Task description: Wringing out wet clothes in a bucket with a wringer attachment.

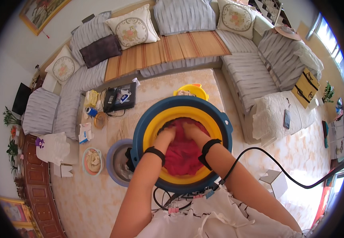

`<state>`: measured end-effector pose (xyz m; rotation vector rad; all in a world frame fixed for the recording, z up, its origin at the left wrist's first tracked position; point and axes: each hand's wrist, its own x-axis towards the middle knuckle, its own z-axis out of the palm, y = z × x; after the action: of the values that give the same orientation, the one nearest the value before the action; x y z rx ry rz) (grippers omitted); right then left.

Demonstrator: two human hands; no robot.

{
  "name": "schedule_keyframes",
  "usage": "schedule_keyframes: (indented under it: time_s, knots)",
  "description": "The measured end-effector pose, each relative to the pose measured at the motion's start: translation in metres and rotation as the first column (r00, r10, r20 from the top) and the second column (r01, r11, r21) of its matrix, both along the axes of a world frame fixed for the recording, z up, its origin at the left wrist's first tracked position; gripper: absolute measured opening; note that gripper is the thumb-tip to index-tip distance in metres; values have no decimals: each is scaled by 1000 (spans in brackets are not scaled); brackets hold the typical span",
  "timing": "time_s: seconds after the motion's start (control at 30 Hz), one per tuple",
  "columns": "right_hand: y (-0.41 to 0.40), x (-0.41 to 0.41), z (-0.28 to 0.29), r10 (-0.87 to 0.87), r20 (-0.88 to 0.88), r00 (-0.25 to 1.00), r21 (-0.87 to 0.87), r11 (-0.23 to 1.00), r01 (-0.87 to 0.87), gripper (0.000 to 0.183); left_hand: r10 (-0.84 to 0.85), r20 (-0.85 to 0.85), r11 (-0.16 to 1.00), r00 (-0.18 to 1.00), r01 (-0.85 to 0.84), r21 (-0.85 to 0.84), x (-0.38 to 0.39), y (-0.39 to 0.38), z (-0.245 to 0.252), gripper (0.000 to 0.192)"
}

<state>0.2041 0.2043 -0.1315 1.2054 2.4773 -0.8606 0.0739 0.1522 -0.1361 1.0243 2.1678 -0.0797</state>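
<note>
Before me stands a large round basin point(154, 111), blue at the rim and yellow inside. Wet-looking red cloth point(181, 157) fills much of its bottom, with some dark material along the far edge. My left hand point(169, 133) reaches into the far left part of the cloth. Beside it, slightly to the right, my right hand point(191, 130) presses into the same red cloth. The fingers of both hands are largely hidden in the folds, so their grip does not show. Each forearm wears a black strap.
A purple-blue basin point(110, 160) of greyish water adjoins on the left, near a small basket point(84, 163) of beige cloth. Behind is a yellow basin point(204, 94). The table point(160, 77) also bears a black laptop-like case point(127, 102) and a blue can point(91, 112). A black cable point(267, 151) runs right.
</note>
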Motion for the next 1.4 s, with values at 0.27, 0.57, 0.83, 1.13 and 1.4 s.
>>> schedule_keyframes:
  time_s: [0.27, 0.57, 0.83, 1.13, 1.4]
  knots:
    - [18, 30, 80, -51, -235, 971, 30, 998, 60, 25, -341, -54, 828, 939, 327, 455, 2, -28, 112, 28]
    - [7, 51, 129, -194, -475, 858, -190, 975, 116, 22, 166, -229, 913, 959, -62, 403, 33, -66, 160, 27]
    - [-2, 56, 131, -306, -572, 761, -281, 945, 169, 20, 235, 296, 465, 926, -375, 802, 8, -71, 138, 25]
    - [-13, 67, 141, -273, -643, 716, 61, 913, 404, 19, 143, 579, 711, 803, -491, 504, -4, -65, 132, 30]
    - [-36, 75, 229, -236, -802, 549, 268, 679, 684, 14, -183, 708, 430, 682, -592, 682, -14, -56, 192, 17]
